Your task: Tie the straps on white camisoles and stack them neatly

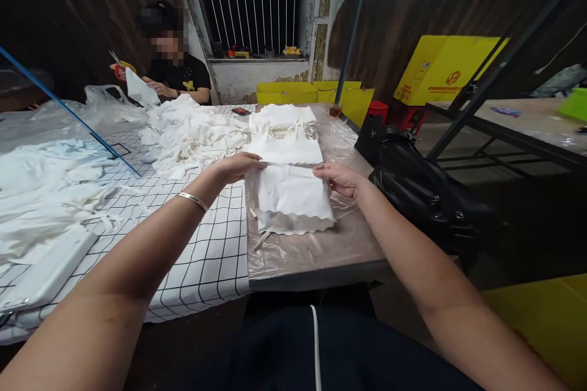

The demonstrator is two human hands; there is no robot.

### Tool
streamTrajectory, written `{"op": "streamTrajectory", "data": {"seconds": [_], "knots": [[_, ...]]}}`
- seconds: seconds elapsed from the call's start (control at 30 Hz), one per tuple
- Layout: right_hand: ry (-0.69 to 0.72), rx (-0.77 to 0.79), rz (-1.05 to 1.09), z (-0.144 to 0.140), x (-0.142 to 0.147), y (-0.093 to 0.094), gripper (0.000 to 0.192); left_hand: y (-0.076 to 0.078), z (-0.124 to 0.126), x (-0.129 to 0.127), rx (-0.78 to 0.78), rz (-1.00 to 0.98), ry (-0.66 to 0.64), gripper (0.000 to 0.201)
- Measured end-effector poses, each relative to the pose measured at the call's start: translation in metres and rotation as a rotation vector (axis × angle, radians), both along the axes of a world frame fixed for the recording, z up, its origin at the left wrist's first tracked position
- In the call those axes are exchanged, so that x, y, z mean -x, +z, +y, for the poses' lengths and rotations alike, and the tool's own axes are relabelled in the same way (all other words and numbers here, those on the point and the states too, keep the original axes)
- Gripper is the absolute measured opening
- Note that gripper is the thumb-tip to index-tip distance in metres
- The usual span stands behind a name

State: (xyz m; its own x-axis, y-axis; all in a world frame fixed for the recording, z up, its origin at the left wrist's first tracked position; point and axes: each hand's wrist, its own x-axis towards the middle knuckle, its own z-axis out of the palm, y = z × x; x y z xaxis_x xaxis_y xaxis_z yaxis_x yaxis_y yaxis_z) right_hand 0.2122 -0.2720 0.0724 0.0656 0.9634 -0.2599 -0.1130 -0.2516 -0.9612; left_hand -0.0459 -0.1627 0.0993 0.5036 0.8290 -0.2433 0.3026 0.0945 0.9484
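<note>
A white cloth garment (293, 192) with a wavy hem hangs flat between my two hands, just over the plastic-covered table part (293, 263). My left hand (241, 165) pinches its upper left corner between thumb and fingers. At the upper right corner, my right hand (337, 178) grips the same edge. Directly beyond lies a stack of white garments (284, 134), laid flat with straps bunched in the middle. A thin strap end pokes out at the lower left of the held piece.
Heaps of white garments (192, 134) cover the checked cloth (206, 244) on the left. Across the table, a person (177, 73) holds scissors (123, 67) and white cloth. A black bag (422, 189) sits at the right edge. A glass of brown drink (335, 111) stands behind the stack.
</note>
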Motion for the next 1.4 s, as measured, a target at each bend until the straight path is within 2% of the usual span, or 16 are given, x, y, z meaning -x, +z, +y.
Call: {"op": "streamTrajectory", "data": {"seconds": [0.13,0.27,0.47,0.53,0.6,0.67,0.77,0.83,0.9,0.97,1.0,1.1,1.17,1.23,1.33,1.4], "knots": [[0.000,0.117,-0.135,0.003,-0.011,-0.022,0.028,-0.029,0.015,0.013,0.073,0.062,0.052,0.026],[-0.075,0.022,-0.200,0.006,-0.013,-0.034,0.029,-0.038,0.019,0.020,0.151,0.031,0.070,0.028],[-0.311,-0.114,-0.467,0.018,-0.001,-0.047,0.029,-0.032,0.011,0.010,0.213,-0.101,0.101,0.017],[-0.338,-0.223,-0.580,0.017,0.008,-0.050,0.032,-0.027,0.007,0.003,0.263,-0.184,0.139,0.011],[-0.263,-0.351,-0.665,0.012,0.020,-0.051,0.028,-0.020,0.003,-0.004,0.326,-0.263,0.169,0.008],[-0.129,-0.435,-0.686,0.005,0.034,-0.051,0.026,-0.014,0.001,-0.010,0.369,-0.332,0.190,0.007],[0.020,-0.514,-0.708,-0.006,0.055,-0.051,0.047,-0.007,0.000,-0.017,0.359,-0.408,0.173,0.008],[0.013,-0.558,-0.756,-0.010,0.065,-0.051,0.061,-0.004,0.001,-0.021,0.316,-0.417,0.134,0.009],[-0.065,-0.595,-0.780,-0.009,0.071,-0.048,0.045,-0.004,0.003,-0.025,0.241,-0.364,0.126,0.011],[-0.159,-0.604,-0.766,-0.005,0.071,-0.040,0.018,-0.004,0.005,-0.027,0.120,-0.265,0.196,0.010],[-0.203,-0.591,-0.765,-0.002,0.069,-0.033,0.011,-0.005,0.005,-0.028,0.054,-0.221,0.249,0.010],[-0.315,-0.526,-0.857,0.010,0.059,-0.002,0.014,-0.010,-0.006,-0.032,-0.116,-0.175,0.416,0.015],[-0.344,-0.512,-0.935,0.018,0.052,0.023,0.016,-0.019,-0.028,-0.039,-0.272,-0.232,0.495,0.018],[-0.367,-0.530,-0.984,0.026,0.046,0.047,0.017,-0.033,-0.061,-0.050,-0.433,-0.314,0.497,0.019],[-0.412,-0.578,-1.008,0.036,0.042,0.074,0.020,-0.058,-0.113,-0.073,-0.418,-0.336,0.389,0.035],[-0.419,-0.614,-0.991,0.038,0.040,0.085,0.022,-0.069,-0.135,-0.087,-0.390,-0.310,0.384,0.049]]}}
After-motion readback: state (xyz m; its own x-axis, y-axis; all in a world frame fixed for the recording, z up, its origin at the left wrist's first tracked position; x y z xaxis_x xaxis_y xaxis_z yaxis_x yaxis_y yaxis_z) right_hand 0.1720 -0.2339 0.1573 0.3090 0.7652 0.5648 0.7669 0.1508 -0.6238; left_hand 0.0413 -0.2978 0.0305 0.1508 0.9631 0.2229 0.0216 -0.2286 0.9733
